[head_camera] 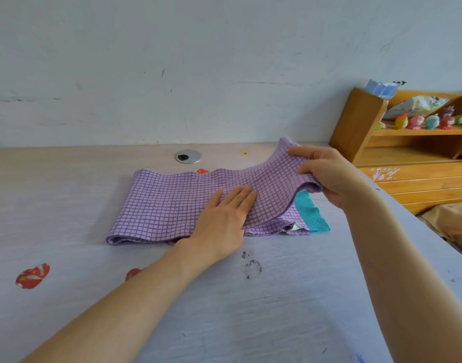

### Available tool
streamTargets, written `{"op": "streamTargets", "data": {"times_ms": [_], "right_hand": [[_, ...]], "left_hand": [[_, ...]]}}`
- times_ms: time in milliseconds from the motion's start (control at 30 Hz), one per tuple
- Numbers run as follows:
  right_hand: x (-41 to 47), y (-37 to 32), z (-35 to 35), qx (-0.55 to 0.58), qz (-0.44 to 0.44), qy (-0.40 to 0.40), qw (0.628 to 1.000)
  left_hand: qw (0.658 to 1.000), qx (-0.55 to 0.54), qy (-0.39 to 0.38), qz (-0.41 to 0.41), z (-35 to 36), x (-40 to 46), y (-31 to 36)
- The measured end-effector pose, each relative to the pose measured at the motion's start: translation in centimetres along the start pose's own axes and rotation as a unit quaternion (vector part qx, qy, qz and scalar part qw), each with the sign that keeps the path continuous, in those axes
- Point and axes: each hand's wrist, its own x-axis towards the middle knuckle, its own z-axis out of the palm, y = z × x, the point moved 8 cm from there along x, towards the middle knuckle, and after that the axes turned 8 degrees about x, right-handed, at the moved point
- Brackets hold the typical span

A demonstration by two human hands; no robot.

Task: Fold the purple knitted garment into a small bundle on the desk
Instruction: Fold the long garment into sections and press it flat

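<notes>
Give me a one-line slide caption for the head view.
Left hand flattens the purple knitted garment on the desk while the right hand lifts its right end to fold.

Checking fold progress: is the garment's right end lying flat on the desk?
No: the right hand holds that end of the purple garment raised.

purple checked knitted garment [172,205] lies folded on the desk [67,179], right end lifted
</notes>
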Motion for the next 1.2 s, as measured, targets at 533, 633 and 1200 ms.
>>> {"op": "streamTargets", "data": {"times_ms": [533,633,1200], "right_hand": [[0.9,5.7,-1.5,-0.196,0.034,-0.012,0.980],[1.1,5.7,-1.7,-0.201,0.032,0.005,0.979],[2.7,6.0,-1.3,-0.304,-0.027,0.012,0.952]], "left_hand": [[0.997,0.028,-0.062,0.019,0.9,0.2,1.7],[0.996,0.028,-0.078,0.024,1.0,0.3,1.6],[0.997,0.029,-0.068,0.027,0.5,0.4,2.2]]}}
